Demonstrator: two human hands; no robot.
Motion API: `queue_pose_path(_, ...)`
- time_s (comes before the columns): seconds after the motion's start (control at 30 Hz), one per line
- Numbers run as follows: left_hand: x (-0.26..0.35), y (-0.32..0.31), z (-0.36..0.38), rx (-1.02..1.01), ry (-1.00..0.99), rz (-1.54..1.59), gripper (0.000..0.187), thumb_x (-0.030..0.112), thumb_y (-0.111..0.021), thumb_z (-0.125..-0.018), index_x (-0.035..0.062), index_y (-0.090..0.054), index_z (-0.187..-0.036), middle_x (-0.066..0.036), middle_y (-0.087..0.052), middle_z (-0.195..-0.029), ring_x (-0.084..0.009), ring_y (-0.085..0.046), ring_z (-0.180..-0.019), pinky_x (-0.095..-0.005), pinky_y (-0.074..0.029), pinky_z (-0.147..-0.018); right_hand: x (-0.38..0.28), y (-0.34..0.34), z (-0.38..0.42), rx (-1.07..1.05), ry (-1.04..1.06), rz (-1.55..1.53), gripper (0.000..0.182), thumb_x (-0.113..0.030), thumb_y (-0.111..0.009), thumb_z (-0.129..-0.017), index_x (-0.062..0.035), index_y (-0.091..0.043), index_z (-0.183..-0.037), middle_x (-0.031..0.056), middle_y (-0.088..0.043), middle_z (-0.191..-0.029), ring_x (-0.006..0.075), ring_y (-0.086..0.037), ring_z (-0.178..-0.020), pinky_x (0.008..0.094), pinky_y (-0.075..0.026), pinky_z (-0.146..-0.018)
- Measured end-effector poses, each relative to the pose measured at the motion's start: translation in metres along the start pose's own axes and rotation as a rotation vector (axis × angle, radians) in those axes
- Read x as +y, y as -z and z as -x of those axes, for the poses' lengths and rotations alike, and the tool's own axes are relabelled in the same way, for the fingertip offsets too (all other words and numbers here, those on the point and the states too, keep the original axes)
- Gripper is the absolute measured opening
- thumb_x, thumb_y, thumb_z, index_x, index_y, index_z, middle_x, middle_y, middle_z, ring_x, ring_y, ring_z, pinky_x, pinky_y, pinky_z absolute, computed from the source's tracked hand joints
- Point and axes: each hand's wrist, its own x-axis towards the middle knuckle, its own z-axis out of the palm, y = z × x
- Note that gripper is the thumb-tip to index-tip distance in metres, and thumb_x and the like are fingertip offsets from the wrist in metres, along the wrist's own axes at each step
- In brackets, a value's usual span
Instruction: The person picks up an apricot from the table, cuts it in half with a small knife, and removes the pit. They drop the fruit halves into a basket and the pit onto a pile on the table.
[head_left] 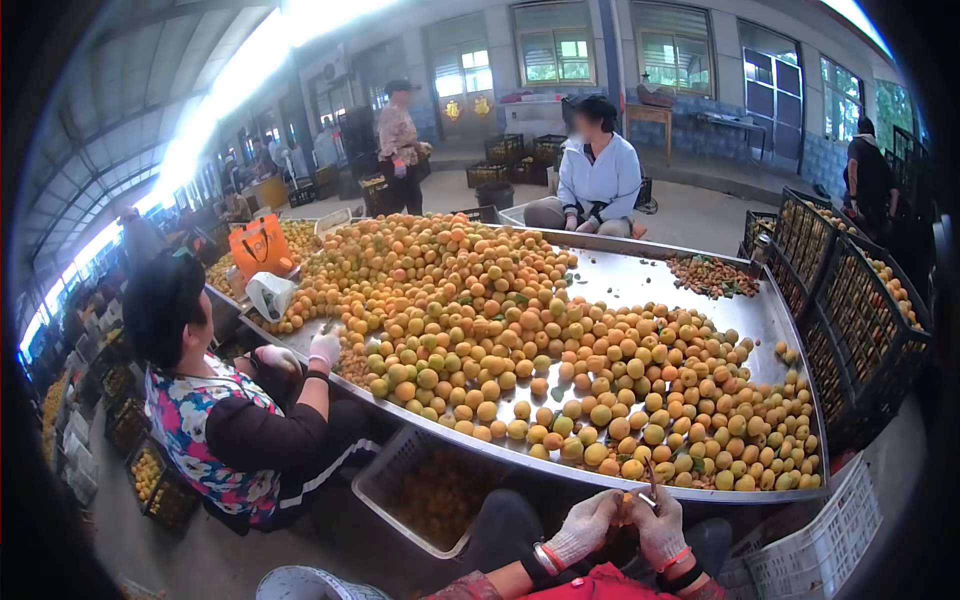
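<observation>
My left hand (583, 527), in a white knit glove, is closed at the table's near edge, its fingertips pinching an orange apricot (627, 509). Right beside it, my gloved right hand (661, 532) is closed around a thin, dark, stick-like tool (652, 476) that points up from the fingers. The fingers of both hands meet at the apricot and partly cover it. Just beyond them, a large heap of yellow-orange apricots (480, 290) spreads over a metal sorting table (640, 275).
A co-worker in a floral vest (215, 420) sits at the left, gloved hands by the table. Another person in a light jacket (600, 175) sits opposite. Stacked black crates (850, 310) stand right. A basket (440, 545) lies below the edge; a pit pile (712, 277) sits far right.
</observation>
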Motion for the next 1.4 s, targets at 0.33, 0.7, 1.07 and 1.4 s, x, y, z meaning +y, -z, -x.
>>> queue_pose_path(0.33, 0.003, -0.001, 0.012, -0.17, 0.099, -0.149, 0.035, 0.034, -0.062, -0.093, 0.0072, -0.055, -0.113, -0.006, -0.062, -0.092, -0.009, -0.056, -0.082, -0.0248, -0.047, -0.072, 0.022, 0.002, 0.002, 0.091, 0.06, -0.035, 0.009, -0.005, -0.062, -0.088, 0.0005, -0.064, -0.094, 0.0024, -0.064, -0.077, 0.0092, -0.06, -0.068, 0.0233, -0.049, -0.061)
queue_pose_path(0.7, 0.031, -0.008, 0.024, -0.164, -0.06, -0.584, 0.038, 0.028, -0.069, -0.088, 0.0051, -0.054, -0.115, -0.007, -0.065, -0.093, -0.0133, -0.062, -0.082, -0.0305, -0.051, -0.075, 0.029, 0.009, 0.008, 0.053, -0.168, -0.322, 0.013, -0.012, -0.059, -0.092, 0.0, -0.064, -0.094, 0.0037, -0.064, -0.075, 0.0102, -0.058, -0.062, 0.0239, -0.048, -0.056)
queue_pose_path(1.07, 0.028, 0.001, 0.013, -0.301, 0.088, -0.428, 0.042, 0.021, -0.07, -0.088, 0.002, -0.054, -0.121, -0.002, -0.063, -0.094, -0.0059, -0.059, -0.081, -0.0207, -0.049, -0.069, 0.006, 0.025, 0.012, -0.148, 0.215, 0.228, 0.019, -0.014, -0.074, -0.083, -0.0029, -0.067, -0.098, 0.0059, -0.067, -0.073, 0.0075, -0.061, -0.067, 0.0239, -0.05, -0.061)
queue_pose_path(1.4, 0.027, -0.009, 0.024, -0.27, 0.299, -0.211, 0.029, 0.023, -0.064, -0.093, 0.0053, -0.057, -0.115, 0.001, -0.061, -0.093, -0.0056, -0.055, -0.08, -0.0207, -0.045, -0.069, 0.007, 0.029, 0.011, -0.108, 0.286, 0.326, 0.02, -0.02, -0.075, -0.083, -0.0047, -0.068, -0.094, 0.0088, -0.068, -0.072, 0.0124, -0.066, -0.064, 0.0274, -0.052, -0.059)
